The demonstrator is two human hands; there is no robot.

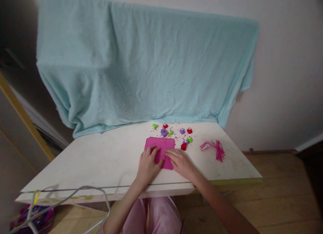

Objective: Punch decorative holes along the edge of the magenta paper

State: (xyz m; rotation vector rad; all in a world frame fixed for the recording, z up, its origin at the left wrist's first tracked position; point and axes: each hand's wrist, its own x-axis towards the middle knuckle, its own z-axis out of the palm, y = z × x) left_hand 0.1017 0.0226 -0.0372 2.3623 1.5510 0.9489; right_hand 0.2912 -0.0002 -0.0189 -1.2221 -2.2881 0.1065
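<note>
A bright pink sheet (161,142), with a row of small raised bumps near its upper left, lies on the white table in front of me. My left hand (148,160) rests on its left side, fingers bent and thumb held apart toward the middle. From the right, my right hand (180,161) lays its stretched fingers across the sheet's right part. Just beyond the sheet are small figures with eyes, among them a red one (183,146), a purple one (164,132) and a green one (171,132). Anything tiny under my fingertips is hidden.
Pink cut-out scraps (219,150) lie to the right on the white table (96,160). Tiny pink bits are scattered around the figures. A light blue cloth (161,65) hangs behind. A pale cable (85,187) loops over the front left edge.
</note>
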